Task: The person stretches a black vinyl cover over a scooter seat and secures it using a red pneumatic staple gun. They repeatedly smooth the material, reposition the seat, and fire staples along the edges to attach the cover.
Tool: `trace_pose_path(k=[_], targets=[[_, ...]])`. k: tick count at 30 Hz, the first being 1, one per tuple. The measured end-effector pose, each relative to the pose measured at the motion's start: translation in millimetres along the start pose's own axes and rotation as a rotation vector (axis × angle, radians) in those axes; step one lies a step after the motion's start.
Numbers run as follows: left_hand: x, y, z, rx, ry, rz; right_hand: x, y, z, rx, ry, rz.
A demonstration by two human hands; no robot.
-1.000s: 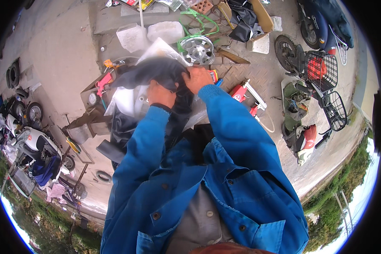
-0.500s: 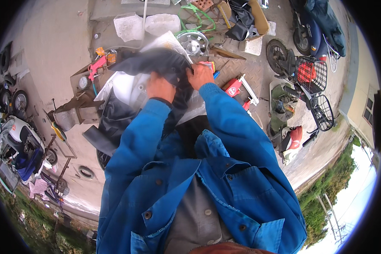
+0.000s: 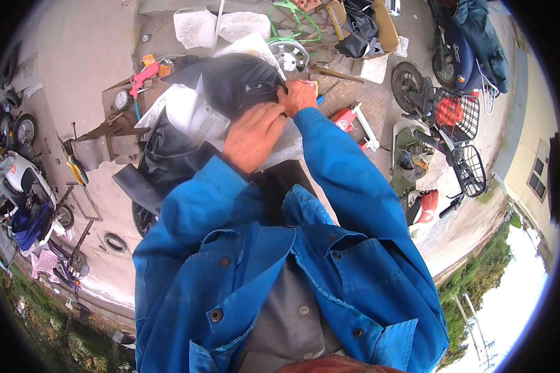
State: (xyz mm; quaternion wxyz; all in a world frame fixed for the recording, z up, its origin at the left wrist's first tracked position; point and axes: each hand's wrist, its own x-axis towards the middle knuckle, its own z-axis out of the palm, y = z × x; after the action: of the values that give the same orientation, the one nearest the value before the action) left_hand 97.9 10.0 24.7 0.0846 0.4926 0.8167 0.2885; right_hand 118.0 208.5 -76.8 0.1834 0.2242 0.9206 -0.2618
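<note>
We look straight down over our own chest, in a blue work jacket buttoned loosely over a grey shirt, onto a concrete yard crowded with scooter parts.

Both of our arms reach forward to a black scooter body panel, which sits up close in front of us at about chest height, its glossy dark surface curving away from us. Under and beside it lies a white panel, and a dark seat-like piece sits lower to the left.

Our left hand rests flat with its back to the camera, fingers curled down over the near edge of the black panel and touching it. Our right hand is just beyond it, closed at the same edge, and the two hands touch each other. Whether the right fingers pinch the panel itself or something small against it, we cannot tell, as they are hidden under the hand.

Near the hands, on the ground ahead, lies a silver wheel rim with a green frame above it. To the right stands a scooter with a black wire basket. To the far left, another scooter is parked at the yard's edge.
</note>
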Motion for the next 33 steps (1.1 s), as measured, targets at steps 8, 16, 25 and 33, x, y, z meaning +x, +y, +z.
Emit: trace_pose_path(k=[8, 16, 25, 33], targets=[[4.2, -56.7, 52.8, 0.214, -0.32, -0.05, 9.2, 16.1, 5.3, -0.034, 0.029, -0.088], [-4.9, -61.1, 64.7, 0.329, -0.252, 0.006, 23.5, 14.6, -15.6, 0.0, -0.119, -0.064], [-12.8, -68.4, 55.8, 0.227, -0.135, 0.138, 23.3, 9.2, -21.6, -0.047, -0.145, -0.114], [2.0, -71.5, 40.5, 0.101, -0.233, 0.213, 23.5, -0.1, -33.3, -0.149, -0.255, -0.088]])
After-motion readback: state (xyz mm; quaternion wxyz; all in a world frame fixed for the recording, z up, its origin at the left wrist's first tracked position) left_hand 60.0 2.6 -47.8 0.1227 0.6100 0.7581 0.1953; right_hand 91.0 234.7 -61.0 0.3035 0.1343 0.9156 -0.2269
